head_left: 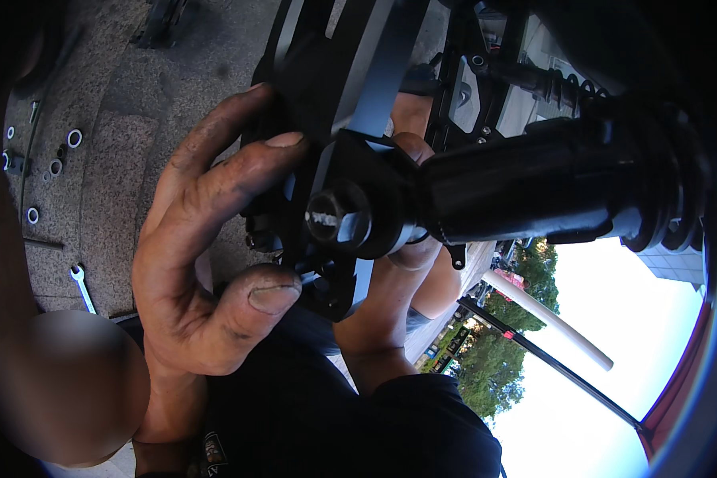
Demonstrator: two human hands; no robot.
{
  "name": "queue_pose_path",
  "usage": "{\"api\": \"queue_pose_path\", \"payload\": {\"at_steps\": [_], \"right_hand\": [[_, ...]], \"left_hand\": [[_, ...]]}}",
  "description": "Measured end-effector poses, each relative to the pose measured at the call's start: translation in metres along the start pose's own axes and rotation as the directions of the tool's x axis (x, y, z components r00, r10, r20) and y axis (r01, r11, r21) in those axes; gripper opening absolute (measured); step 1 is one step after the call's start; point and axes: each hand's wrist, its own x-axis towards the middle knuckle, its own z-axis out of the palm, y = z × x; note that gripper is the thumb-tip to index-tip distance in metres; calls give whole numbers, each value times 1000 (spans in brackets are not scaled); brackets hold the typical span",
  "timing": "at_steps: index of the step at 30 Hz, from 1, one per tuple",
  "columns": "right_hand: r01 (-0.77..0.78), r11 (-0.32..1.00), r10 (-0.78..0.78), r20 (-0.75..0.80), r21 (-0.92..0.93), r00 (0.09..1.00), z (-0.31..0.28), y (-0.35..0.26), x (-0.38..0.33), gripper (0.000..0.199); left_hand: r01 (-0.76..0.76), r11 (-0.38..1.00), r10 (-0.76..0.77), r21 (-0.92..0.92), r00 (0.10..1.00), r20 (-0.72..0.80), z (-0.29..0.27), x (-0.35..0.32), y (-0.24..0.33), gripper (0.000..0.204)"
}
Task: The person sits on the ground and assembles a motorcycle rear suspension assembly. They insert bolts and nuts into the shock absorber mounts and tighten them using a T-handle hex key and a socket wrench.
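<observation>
A black metal frame with slots and flat bars runs down the middle of the view. Joined to its end by a large hex-head bolt is a black shock absorber, its coil spring at the right. My left hand grips the frame beside the bolt, fingertips on the upper edge and thumb lower down. Behind the shock absorber's mounting end is my right hand. Its digits show above and below that end, closed around it; the rest is hidden.
Washers, an open-end wrench and a thin rod lie on the stone paving at left. Another black frame piece with a spring shock stands at upper right. A pole and red canopy edge appear at lower right.
</observation>
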Motion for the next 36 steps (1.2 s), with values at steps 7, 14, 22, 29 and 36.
{"api": "queue_pose_path", "payload": {"at_steps": [7,14,22,29,36], "right_hand": [[7,1000,-7,-18,-4,1000,1,2,-3,45],[1,1000,-1,-18,0,1000,-2,1,-3,45],[-7,1000,7,-6,12,1000,-5,2,-1,46],[-8,1000,8,-4,17,1000,-13,3,3,46],[-33,989,30,26,145,999,-2,-10,9,36]], "left_hand": [[5,1000,-4,29,1000,-4,0,-1,-1,65],[1,999,-1,36,1000,-7,1,-1,-2,67],[-22,999,23,45,1000,-16,2,-2,-1,67],[-15,998,14,65,1000,26,-2,0,3,63],[-78,997,78,30,997,-19,5,1,3,58]]}}
